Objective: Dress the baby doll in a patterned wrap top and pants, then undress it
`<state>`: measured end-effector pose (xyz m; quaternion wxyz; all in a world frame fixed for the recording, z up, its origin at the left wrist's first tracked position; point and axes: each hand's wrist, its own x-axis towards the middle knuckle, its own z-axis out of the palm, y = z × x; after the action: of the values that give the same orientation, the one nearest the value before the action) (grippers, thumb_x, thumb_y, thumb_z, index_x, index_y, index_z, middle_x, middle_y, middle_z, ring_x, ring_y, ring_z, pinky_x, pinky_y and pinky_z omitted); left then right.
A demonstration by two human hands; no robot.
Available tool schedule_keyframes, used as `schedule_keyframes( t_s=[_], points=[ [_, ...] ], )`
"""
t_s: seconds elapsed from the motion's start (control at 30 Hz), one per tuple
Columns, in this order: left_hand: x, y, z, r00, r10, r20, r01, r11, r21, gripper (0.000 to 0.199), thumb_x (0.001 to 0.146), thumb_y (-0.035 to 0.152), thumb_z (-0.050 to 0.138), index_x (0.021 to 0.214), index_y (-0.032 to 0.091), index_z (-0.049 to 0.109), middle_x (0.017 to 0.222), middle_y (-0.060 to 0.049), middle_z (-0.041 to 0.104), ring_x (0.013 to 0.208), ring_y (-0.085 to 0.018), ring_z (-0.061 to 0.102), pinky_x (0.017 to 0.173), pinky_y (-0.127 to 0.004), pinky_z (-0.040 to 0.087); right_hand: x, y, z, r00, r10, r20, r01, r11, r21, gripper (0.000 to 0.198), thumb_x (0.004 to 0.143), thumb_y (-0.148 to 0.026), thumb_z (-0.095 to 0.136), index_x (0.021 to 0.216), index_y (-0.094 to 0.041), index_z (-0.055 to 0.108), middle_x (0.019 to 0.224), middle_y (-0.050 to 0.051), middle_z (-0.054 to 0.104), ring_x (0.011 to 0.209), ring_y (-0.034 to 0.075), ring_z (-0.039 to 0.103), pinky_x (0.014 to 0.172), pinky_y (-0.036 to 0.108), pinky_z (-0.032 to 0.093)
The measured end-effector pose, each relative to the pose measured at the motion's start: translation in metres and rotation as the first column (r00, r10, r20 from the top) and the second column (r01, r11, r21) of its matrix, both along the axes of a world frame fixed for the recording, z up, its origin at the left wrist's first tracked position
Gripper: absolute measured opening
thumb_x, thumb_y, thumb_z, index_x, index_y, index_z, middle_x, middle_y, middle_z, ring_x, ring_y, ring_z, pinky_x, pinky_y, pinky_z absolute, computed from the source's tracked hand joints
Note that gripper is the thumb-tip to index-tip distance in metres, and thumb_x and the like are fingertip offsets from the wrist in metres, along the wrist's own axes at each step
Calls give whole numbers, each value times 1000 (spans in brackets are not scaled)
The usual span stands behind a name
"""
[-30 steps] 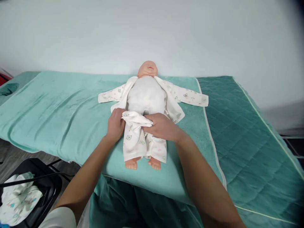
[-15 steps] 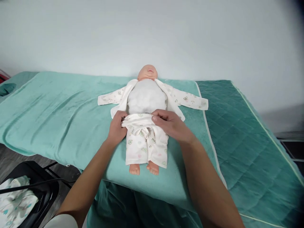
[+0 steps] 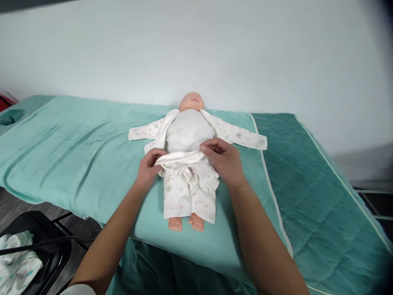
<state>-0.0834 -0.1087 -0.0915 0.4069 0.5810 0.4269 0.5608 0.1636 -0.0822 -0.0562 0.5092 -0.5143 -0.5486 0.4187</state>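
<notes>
A baby doll (image 3: 191,101) lies on its back, feet toward me, on a light green blanket. It wears a patterned white jacket (image 3: 245,137), spread open with both sleeves out to the sides, over a pale grey-white torso (image 3: 188,131). Patterned white baby pants (image 3: 178,196) cover its legs, and the bare feet poke out below the cuffs. My left hand (image 3: 149,168) pinches the waistband at its left end. With thumb and fingers, my right hand (image 3: 222,159) grips the waistband's right part. The band between them is lifted and bunched.
The light green blanket (image 3: 76,155) covers the padded bed, with a darker quilted cover (image 3: 307,176) on the right. A white wall (image 3: 196,45) rises behind. At lower left, a black chair (image 3: 58,256) bears crumpled patterned cloth (image 3: 20,262).
Both hands still hold the waistband. The right hand has raised its side of the band slightly, and the pants' right side is more bunched. The view has tilted a little.
</notes>
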Motion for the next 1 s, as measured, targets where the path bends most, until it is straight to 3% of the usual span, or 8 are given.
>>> schedule_keyframes(
  t_s=[0.1,0.17,0.3,0.47,0.6,0.7,0.87,1.0],
  points=[
    [-4,1,3,944,-2,330,55,987,-152,26,81,36,68,100,20,66,94,-6,66,85,-17,61,74,-30,48,3,1,1,1000,5,-3,-5,1000,29,22,80,-42,72,84,-21,69,70,-2,63,66,13,54,62,26,42],
    [-3,2,2,932,47,360,36,975,-221,29,87,46,63,96,18,68,87,-5,64,73,-14,57,63,-27,44,5,2,1,1000,-5,3,5,999,36,21,81,-42,70,84,-22,68,66,-3,60,64,14,55,63,27,43],
    [5,2,-2,993,106,50,-91,967,-237,25,83,42,72,92,18,73,80,-2,62,69,-12,50,60,-25,37,4,-3,6,977,72,201,-80,996,33,20,85,-42,67,85,-22,70,67,-2,62,63,14,54,61,28,40],
    [7,-1,1,988,-25,-154,16,998,-57,17,84,35,72,95,22,75,82,-1,55,74,-13,50,68,-27,40,0,-11,18,772,200,604,-356,923,149,22,90,-37,67,74,-22,68,75,0,65,75,15,56,70,30,37],
    [4,0,5,962,-70,-265,75,997,8,13,83,31,72,91,21,71,99,-5,57,85,-16,54,70,-28,41,3,-12,20,719,275,638,-496,847,194,24,91,-39,68,76,-22,65,80,1,67,83,18,56,77,30,38],
    [5,1,5,944,-68,-324,76,997,12,15,82,33,73,85,20,66,101,-7,56,82,-16,52,64,-28,39,4,-11,16,663,287,691,-551,813,191,22,92,-42,66,83,-22,66,88,3,68,88,20,54,82,32,38],
    [12,-1,2,929,28,-368,40,984,174,15,90,33,65,84,21,59,95,-5,60,90,-18,55,80,-33,44,-1,-12,14,619,247,745,-554,810,192,22,91,-44,68,88,-22,64,93,4,68,94,21,53,84,35,33],
    [16,3,-2,950,135,-282,-94,984,152,15,94,36,59,90,22,53,93,-3,61,90,-17,58,85,-33,45,4,-10,20,683,331,651,-522,844,118,38,89,-46,69,67,-20,51,71,-2,54,76,16,47,74,31,32]
  ],
)
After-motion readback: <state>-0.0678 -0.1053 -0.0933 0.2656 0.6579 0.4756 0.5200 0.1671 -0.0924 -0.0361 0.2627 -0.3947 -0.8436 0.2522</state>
